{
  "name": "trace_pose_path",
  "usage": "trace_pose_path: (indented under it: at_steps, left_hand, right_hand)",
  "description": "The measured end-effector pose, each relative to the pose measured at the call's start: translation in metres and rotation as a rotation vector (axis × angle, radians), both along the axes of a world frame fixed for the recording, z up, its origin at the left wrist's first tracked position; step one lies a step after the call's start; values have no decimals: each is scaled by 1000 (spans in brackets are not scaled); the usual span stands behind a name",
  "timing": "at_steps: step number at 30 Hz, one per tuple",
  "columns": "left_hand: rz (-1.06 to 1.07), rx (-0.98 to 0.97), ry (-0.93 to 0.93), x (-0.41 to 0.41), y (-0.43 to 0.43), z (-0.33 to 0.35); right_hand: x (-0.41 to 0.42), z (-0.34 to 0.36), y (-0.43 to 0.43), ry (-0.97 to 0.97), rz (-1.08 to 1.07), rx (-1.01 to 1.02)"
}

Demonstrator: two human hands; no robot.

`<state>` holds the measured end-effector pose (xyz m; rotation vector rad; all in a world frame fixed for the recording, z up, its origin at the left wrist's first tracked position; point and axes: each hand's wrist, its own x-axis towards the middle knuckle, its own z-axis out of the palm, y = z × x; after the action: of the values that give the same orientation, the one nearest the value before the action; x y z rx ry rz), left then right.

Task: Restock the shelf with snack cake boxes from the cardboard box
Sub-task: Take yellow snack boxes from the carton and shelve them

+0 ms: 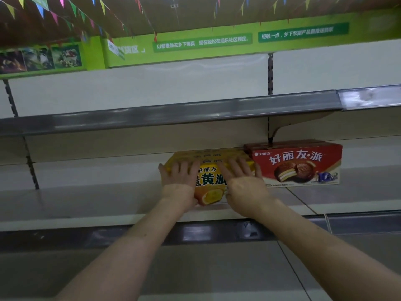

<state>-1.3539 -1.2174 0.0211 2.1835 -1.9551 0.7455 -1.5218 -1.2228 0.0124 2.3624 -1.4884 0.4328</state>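
Fingers (186,168) of both hands lie straight, flat on yellow snack cake box (211,181) | left hand (179,178), right hand (243,181) | box on shelf (108,203), touching red snack cake box (297,164)

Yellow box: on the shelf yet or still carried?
On the shelf: yellow box sits on the shelf board beside the red box, both hands flat on it.

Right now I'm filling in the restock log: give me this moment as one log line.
both hands on yellow box | left hand and right hand fingers spread flat | box on shelf beside red box
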Motion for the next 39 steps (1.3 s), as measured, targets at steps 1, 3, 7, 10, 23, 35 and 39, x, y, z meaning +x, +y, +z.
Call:
trace_pose_path:
  at_steps: [1, 3, 7, 10, 23, 35, 39]
  left_hand:
    - [10, 4, -5, -1, 0, 0]
    - [40, 33, -8, -5, 1, 2]
    - [66, 88, 20, -14, 10, 13]
    - [-30, -52, 45, -31, 23, 14]
    - [-453, -117, 351, -160, 42, -7]
    - [-898, 167, 344, -305, 83, -43]
    - [-1055, 292, 296, -359, 120, -56]
  right_hand:
    - [-1, 2, 0, 6, 1, 26]
    - [-3, 6, 2, 40, 7, 79]
    - [-8, 21, 7, 18, 60, 150]
    - [-22, 26, 19, 2, 82, -9]
    - [-121, 0, 64, -21, -142, -55]
    - [-243, -30, 171, 5, -658, 149]
    - [-286, -45, 225, 10, -840, 211]
